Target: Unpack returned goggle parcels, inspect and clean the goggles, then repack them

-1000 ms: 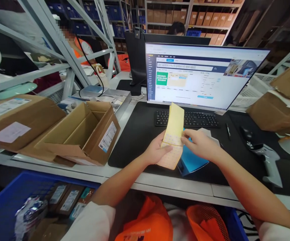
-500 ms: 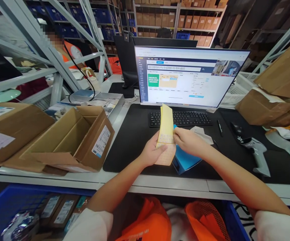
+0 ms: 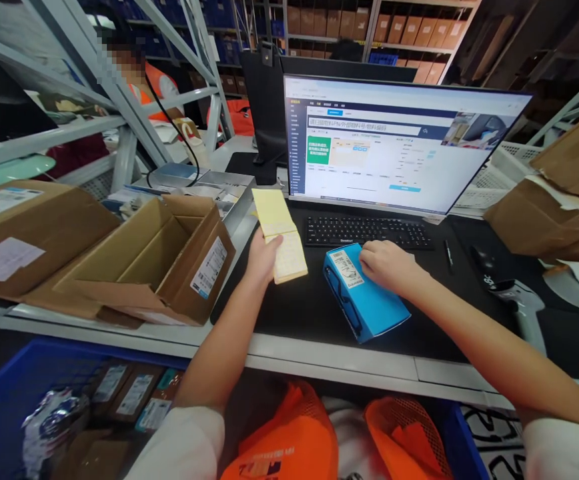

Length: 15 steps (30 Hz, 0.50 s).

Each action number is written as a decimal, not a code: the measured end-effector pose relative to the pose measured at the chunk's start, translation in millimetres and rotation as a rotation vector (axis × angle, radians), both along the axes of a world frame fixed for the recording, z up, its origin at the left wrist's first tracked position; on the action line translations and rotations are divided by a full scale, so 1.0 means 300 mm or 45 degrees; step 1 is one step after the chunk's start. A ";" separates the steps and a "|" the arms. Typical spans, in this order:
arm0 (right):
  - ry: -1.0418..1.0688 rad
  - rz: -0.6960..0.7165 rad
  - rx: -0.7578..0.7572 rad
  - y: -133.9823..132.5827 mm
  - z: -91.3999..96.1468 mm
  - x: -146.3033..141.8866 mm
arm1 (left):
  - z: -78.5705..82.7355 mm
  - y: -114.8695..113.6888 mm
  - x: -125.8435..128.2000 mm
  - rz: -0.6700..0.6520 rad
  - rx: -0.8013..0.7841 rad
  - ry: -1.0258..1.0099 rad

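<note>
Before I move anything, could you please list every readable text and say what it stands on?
"请扫描物料PN/外部物料号/物料编码": on the search bar of the monitor.
Too small or blurred: everything else, including print on the yellow pad, blue box, open carton, keyboard and orange vest.

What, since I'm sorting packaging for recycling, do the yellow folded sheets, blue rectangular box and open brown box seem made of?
Yellow folded sheets: apparently matte paper, being thin and dull-surfaced; coating unclear.
Blue rectangular box: probably smooth card with slight sheen, given its crisp edges; plastic is possible.
Open brown box: likely matte cardboard, from its dull brown surface and creases.
</note>
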State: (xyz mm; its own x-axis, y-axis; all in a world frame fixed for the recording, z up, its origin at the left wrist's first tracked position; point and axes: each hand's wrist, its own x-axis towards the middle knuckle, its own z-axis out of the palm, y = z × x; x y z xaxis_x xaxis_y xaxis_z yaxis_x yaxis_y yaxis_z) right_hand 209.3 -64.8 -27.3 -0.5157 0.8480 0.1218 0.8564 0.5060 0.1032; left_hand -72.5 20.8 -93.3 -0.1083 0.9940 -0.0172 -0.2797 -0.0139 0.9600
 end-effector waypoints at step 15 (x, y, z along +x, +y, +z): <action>0.643 -0.041 -0.162 -0.153 -0.124 0.161 | -0.138 0.164 -0.209 0.038 -0.172 0.619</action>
State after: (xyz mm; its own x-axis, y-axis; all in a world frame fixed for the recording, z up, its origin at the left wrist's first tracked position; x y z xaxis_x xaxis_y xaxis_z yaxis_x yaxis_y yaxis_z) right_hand 257.7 -110.7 -64.6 -0.3930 0.8867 0.2437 0.7989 0.4605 -0.3870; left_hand -135.0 70.0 -134.6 -0.1641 0.9827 -0.0857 0.1988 0.1180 0.9729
